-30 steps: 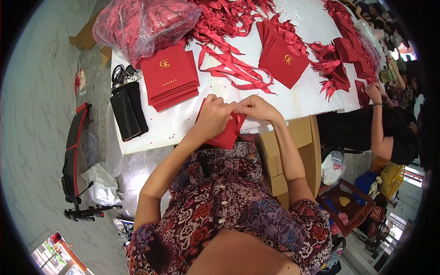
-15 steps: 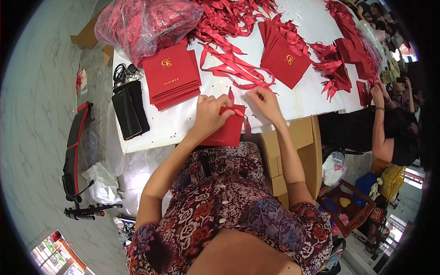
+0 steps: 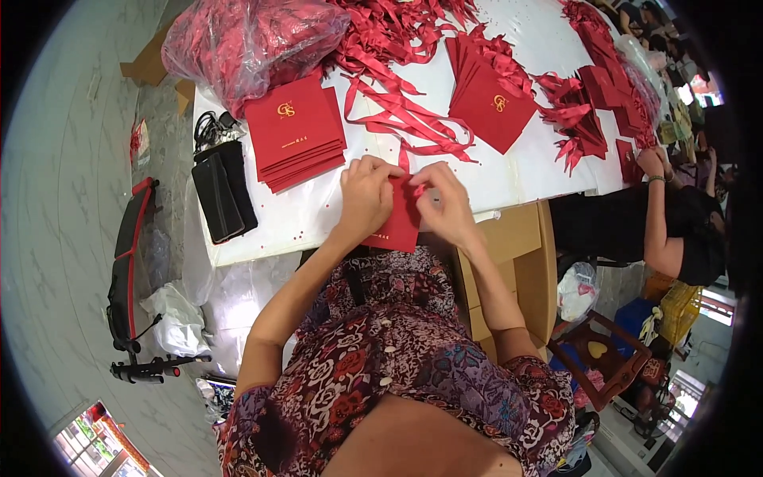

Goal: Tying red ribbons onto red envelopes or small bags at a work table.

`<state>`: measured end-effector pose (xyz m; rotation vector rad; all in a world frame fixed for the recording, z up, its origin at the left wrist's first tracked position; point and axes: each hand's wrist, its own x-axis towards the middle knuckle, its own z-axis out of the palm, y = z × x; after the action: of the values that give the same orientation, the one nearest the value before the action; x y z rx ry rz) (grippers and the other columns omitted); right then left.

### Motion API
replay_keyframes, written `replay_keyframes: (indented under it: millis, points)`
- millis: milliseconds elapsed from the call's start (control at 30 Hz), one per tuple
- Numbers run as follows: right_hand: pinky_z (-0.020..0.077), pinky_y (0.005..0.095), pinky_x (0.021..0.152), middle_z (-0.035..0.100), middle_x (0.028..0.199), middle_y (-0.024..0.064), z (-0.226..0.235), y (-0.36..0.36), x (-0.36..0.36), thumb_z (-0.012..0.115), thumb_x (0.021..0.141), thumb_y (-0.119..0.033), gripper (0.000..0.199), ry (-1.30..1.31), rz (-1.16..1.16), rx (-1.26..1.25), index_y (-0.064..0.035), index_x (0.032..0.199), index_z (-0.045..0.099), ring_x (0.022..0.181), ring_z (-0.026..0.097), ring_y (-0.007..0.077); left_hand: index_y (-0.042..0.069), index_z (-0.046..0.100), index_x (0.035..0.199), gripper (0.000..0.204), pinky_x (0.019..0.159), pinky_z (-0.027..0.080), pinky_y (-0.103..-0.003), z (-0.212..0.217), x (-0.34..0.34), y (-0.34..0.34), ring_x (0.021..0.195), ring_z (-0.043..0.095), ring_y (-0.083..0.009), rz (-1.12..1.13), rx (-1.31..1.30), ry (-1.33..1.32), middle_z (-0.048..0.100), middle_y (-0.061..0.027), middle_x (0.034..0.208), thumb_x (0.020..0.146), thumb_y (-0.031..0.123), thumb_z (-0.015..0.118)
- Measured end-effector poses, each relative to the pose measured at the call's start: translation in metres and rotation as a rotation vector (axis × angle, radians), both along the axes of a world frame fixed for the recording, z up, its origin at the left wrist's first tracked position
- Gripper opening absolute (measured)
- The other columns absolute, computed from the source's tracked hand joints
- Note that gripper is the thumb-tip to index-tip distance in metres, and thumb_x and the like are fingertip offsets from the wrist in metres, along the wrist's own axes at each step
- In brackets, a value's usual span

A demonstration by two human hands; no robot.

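Card: red folded card (image 3: 395, 226) lies at the near tabletop (image 3: 318, 215) edge.
Left hand (image 3: 364, 197): I press it flat.
Right hand (image 3: 447, 203): I pinch a ribbon (image 3: 416, 189); keeping it centred matters.
Beyond: card stack (image 3: 296, 137).

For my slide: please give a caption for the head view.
Both hands, left hand and right hand, hold a red card.

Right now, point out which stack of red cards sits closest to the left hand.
The stack of red cards just up and left of the left hand, beside the black pouch. The other stack lies further off, beyond the loose ribbons.
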<state>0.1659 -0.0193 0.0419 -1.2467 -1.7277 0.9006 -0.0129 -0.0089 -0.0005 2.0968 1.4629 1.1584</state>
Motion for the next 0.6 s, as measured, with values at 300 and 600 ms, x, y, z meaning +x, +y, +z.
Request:
replay_keyframes:
  millis: [300, 600]
  points:
    - [0.0473, 0.0438, 0.079, 0.055, 0.091, 0.0120, -0.018, -0.019, -0.020, 0.057, 0.068, 0.004, 0.021, -0.283, 0.516, 0.292, -0.0046, 0.086, 0.060, 0.089, 0.056, 0.0334, 0.005, 0.062, 0.101, 0.029, 0.072, 0.046, -0.023, 0.004, -0.001, -0.001, 0.076, 0.055, -0.0071, -0.193, -0.895, -0.867, 0.059, 0.0003, 0.082, 0.106, 0.028, 0.047]
    - [0.0500, 0.0248, 0.067, 0.065, 0.095, 0.0067, -0.016, -0.004, -0.019, 0.056, 0.101, -0.011, 0.018, 0.255, -0.095, -0.316, 0.0005, 0.114, 0.059, 0.081, 0.066, 0.0102, 0.000, 0.055, 0.104, 0.023, 0.063, 0.047, -0.043, 0.001, -0.003, -0.010, 0.068, 0.062, -0.0335, -0.101, -0.574, -0.355, 0.060, -0.0195, 0.073, 0.104, 0.021, 0.043]
